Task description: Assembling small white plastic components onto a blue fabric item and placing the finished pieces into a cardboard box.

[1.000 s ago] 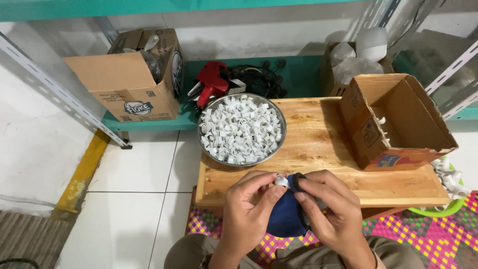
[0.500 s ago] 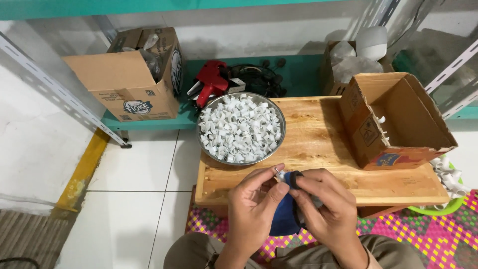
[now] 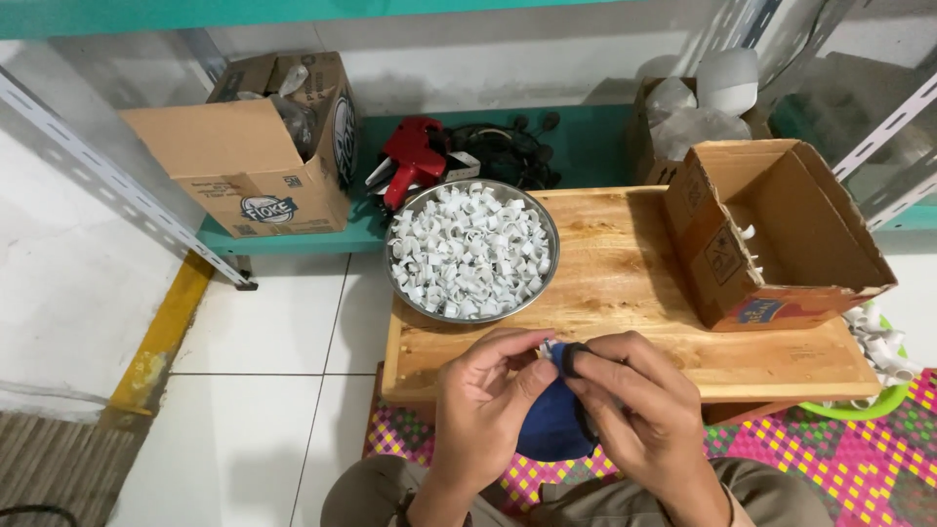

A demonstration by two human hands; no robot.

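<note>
On the far left, an open brown cardboard box (image 3: 256,146) sits on the teal shelf (image 3: 293,237), with some clear plastic inside it. Just right of it, a red plastic tool (image 3: 412,156) lies on the same shelf beside a bundle of black cables (image 3: 508,154).

In front of me is the long wooden surface (image 3: 625,283). On its left part stands a round metal bowl (image 3: 472,250), full of small white plastic rings. Below the bowl, at the near edge of the surface, my left hand (image 3: 488,410) and my right hand (image 3: 634,410) are together. Both are closed on a dark blue cloth piece (image 3: 551,429), which hangs down between them above my lap. My fingertips (image 3: 576,356) pinch a small black ring at the top of the cloth, and something small and white shows there, but I cannot tell exactly what it is.

To the right, an open empty-looking brown carton (image 3: 771,234) lies tilted on the surface. At the far right, more white rings fill a green bowl (image 3: 869,400) on the colourful woven mat (image 3: 839,459).
</note>
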